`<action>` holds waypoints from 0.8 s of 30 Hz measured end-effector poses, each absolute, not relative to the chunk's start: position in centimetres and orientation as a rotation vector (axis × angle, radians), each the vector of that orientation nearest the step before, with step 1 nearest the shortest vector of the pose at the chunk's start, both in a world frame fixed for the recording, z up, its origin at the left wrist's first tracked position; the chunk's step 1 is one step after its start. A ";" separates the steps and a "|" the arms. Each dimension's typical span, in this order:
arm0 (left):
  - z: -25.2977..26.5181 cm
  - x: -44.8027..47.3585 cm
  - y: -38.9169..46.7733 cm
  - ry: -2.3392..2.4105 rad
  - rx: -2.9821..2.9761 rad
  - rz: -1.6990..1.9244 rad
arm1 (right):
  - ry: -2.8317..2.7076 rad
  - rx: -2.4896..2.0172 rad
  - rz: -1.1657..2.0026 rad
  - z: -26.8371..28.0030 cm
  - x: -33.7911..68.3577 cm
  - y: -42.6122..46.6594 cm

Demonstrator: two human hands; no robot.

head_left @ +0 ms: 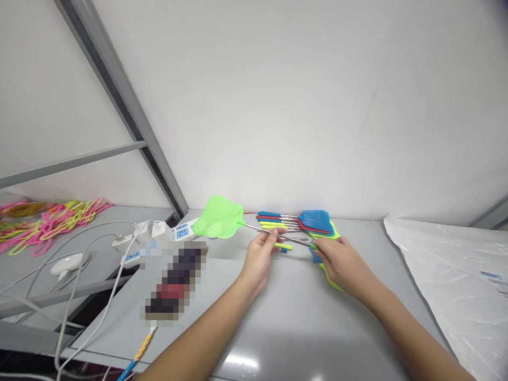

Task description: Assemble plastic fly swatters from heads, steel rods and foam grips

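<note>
A green fly swatter point(219, 217) is held up over the table, its perforated head to the left and its thin metal rod running right. My left hand point(260, 257) pinches the rod near its middle. Closed round the green grip at the right end is my right hand point(337, 259). Behind the hands lies a stack of fly swatters, with a blue head point(315, 220) on top and blue, red and yellow handles point(270, 216) pointing left. More swatters, one with a yellow-green head point(331, 278), lie partly hidden under my right hand.
A white plastic bag point(448, 280) lies at the right. To the left are a power strip point(183, 232) with plugs, white cables point(115, 288), and a blurred-out object point(174, 283). Pink and yellow cords point(51, 217) lie beyond the grey metal frame point(130, 119).
</note>
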State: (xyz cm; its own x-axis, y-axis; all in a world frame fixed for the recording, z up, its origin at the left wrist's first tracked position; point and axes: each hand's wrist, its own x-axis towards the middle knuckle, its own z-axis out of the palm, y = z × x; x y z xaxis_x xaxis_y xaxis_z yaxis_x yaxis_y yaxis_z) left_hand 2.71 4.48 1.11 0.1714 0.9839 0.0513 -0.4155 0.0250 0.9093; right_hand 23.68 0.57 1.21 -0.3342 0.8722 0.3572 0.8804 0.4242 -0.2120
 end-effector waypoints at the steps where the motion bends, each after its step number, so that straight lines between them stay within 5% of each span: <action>1: 1.0 3.0 4.3 0.757 0.973 1.221 | -2.277 -1.485 -0.041 1.3 23.8 0.6; 12: 1.1 1.7 5.7 0.677 0.875 1.384 | -2.264 -1.509 -0.120 2.4 24.8 0.4; 24: 0.2 3.6 3.9 0.771 1.110 1.009 | -2.276 -1.429 -0.179 1.6 24.1 0.6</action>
